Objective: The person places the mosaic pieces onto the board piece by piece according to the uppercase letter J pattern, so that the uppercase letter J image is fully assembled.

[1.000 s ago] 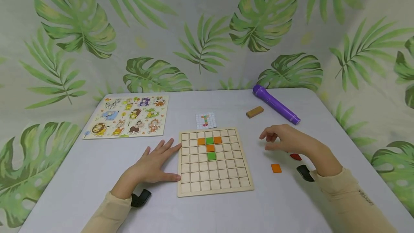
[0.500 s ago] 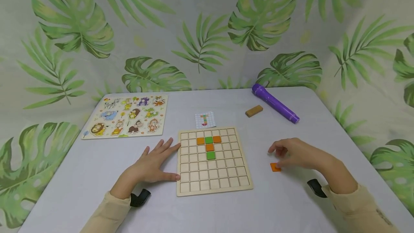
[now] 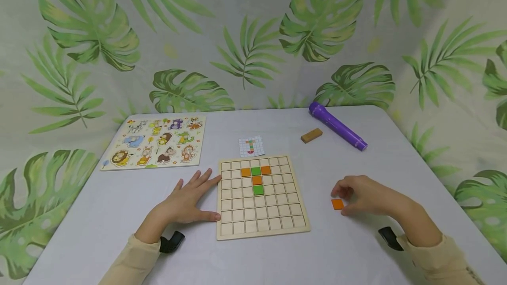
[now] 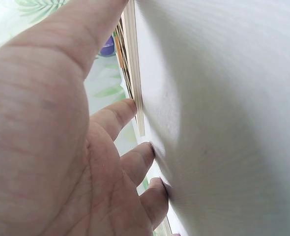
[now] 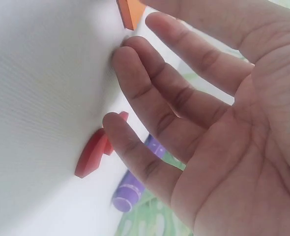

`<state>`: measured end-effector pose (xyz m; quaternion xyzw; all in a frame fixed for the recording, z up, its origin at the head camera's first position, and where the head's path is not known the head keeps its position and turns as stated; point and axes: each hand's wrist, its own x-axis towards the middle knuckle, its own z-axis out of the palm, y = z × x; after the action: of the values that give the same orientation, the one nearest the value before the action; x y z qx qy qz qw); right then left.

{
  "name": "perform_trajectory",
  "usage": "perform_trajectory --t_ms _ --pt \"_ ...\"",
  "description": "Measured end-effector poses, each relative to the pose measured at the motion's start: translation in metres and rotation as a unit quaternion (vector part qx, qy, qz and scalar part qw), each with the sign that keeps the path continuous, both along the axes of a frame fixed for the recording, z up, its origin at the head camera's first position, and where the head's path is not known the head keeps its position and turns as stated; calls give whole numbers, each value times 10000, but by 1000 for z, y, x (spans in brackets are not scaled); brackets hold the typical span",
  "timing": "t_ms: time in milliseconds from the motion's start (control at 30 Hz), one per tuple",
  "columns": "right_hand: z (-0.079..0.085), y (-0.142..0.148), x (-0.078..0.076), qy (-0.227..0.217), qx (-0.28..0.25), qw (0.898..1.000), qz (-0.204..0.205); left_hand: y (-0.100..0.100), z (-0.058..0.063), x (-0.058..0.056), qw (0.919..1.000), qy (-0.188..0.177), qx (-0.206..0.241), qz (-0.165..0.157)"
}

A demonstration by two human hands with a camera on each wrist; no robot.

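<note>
My right hand [image 3: 362,195] hovers at an orange square tile [image 3: 337,204] lying on the table, thumb tip at its near right corner and fingertips by its far edge. In the right wrist view the fingers are loosely bent, with the tile [image 5: 131,14] near the thumb. Red pieces [image 5: 91,153] lie beyond the little finger, hidden by the hand in the head view. My left hand [image 3: 180,203] rests spread on the table, thumb and index finger touching the left edge of the wooden grid board [image 3: 237,228]. On the board, orange tiles [image 3: 257,180] and green tiles [image 3: 258,190] form a T.
Behind the board lies a small pattern card [image 3: 251,146]. A wooden block [image 3: 311,135] and a purple toy microphone [image 3: 338,127] are at the back right. An animal puzzle board [image 3: 154,144] lies at the back left, near a leaf-print cloth backdrop [image 3: 253,34].
My right hand has come down and toward me, from above the table to the orange tile, covering the red piece from the head view. My left hand keeps its place at the board.
</note>
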<state>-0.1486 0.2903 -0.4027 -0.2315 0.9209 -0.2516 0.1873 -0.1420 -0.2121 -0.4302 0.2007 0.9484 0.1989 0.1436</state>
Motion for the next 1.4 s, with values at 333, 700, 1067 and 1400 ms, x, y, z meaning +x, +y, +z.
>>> perform_trajectory --t_ms 333,700,1067,1400 --pt "-4 0 2 173 -120 9997 122 0 2 1 10000 5 19 -16" --pt "-8 -1 1 370 -136 9990 192 0 3 1 10000 -13 -1 -12" --pt "-10 -8 -1 379 -149 9989 237 0 1 0 10000 -19 -3 -9" --pt "-8 -16 -8 604 -167 9972 401 1 3 0 10000 -51 -26 17"
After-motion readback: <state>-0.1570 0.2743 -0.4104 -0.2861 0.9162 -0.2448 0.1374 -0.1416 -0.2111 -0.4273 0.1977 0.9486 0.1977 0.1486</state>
